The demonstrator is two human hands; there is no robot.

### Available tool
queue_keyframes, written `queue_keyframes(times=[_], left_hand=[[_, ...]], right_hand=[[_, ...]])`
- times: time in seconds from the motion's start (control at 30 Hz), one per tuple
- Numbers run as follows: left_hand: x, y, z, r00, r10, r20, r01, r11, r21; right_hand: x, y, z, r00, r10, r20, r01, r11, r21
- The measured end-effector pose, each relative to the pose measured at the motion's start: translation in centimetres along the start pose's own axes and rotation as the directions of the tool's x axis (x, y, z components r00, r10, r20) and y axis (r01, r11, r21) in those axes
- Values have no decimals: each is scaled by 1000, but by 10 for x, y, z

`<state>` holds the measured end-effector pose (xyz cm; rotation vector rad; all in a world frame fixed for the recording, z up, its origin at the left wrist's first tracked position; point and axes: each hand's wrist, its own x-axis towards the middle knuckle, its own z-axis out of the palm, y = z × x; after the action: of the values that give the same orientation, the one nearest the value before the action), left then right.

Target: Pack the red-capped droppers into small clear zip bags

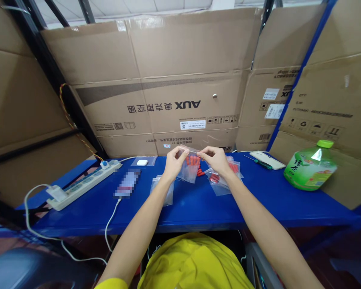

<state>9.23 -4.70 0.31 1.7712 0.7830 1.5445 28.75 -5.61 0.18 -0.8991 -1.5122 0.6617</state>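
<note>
A clear plastic zip bag (189, 173) hangs upright between my hands over the table. My left hand (174, 161) pinches its upper left corner, and my right hand (214, 159) pinches the upper right corner. Small red stick-like pieces (200, 173) lie on the table just behind the bag; some show through the film, and I cannot tell whether any are inside it. Partly under my right forearm are clear bags holding red pieces (214, 178). Beside my left wrist lies a pile of flat clear bags (169, 197).
On the blue table (195, 212) are a white power strip (87, 185), a phone (127, 184) on a cable and a white earbud case (142, 162). To the right stand a green bottle (311, 166), a green-handled screwdriver (262, 163) and a pale, flat object (269, 159). Cardboard walls (168, 52) enclose the back and sides.
</note>
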Motion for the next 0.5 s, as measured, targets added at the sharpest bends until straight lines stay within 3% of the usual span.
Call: queue_keyframes(times=[0.23, 0.5], left_hand=[[1, 0, -1, 999, -14, -46, 14, 1000, 0], [0, 2, 1, 998, 5, -55, -5, 1000, -7]], right_hand=[[1, -2, -2, 998, 57, -41, -56, 998, 12], [1, -7, -9, 998, -44, 32, 43, 998, 37]])
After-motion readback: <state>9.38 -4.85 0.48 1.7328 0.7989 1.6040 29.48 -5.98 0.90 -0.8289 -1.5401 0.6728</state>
